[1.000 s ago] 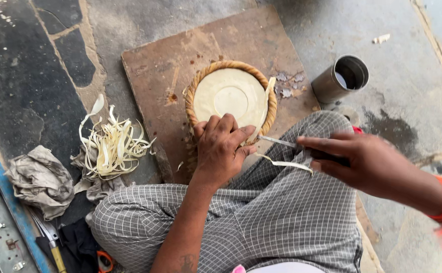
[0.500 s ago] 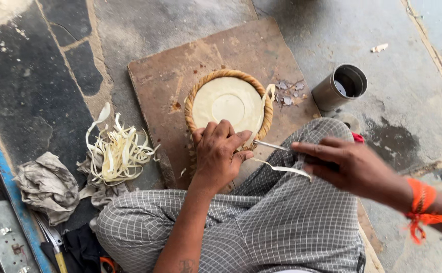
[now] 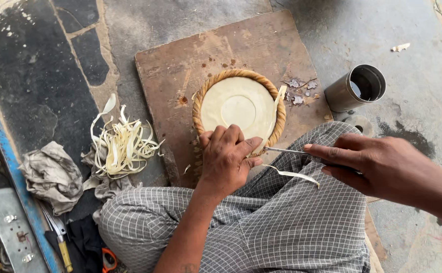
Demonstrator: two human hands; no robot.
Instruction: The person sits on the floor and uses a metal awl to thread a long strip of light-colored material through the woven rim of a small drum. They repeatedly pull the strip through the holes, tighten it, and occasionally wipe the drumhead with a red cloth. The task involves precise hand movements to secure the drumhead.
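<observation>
The round woven basket (image 3: 238, 107) lies on the wooden board (image 3: 180, 65), its near rim under the left hand (image 3: 226, 161), whose fingers (image 3: 233, 139) curl closed over the edge. The right hand (image 3: 383, 167) pinches 1 thin metal blade (image 3: 284, 150), tip at the rim just beside the left fingertips. A pale strip (image 3: 292, 175) hangs below the blade.

Basket's near rim (image 3: 216, 132) under left hand (image 3: 227, 161)

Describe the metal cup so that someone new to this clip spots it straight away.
Start at the brown wooden board on the grey floor and look just past its right edge. The metal cup lies there tipped, its dark mouth facing up-right. It is the only shiny cylinder; the round woven basket on the board is tan.
</observation>
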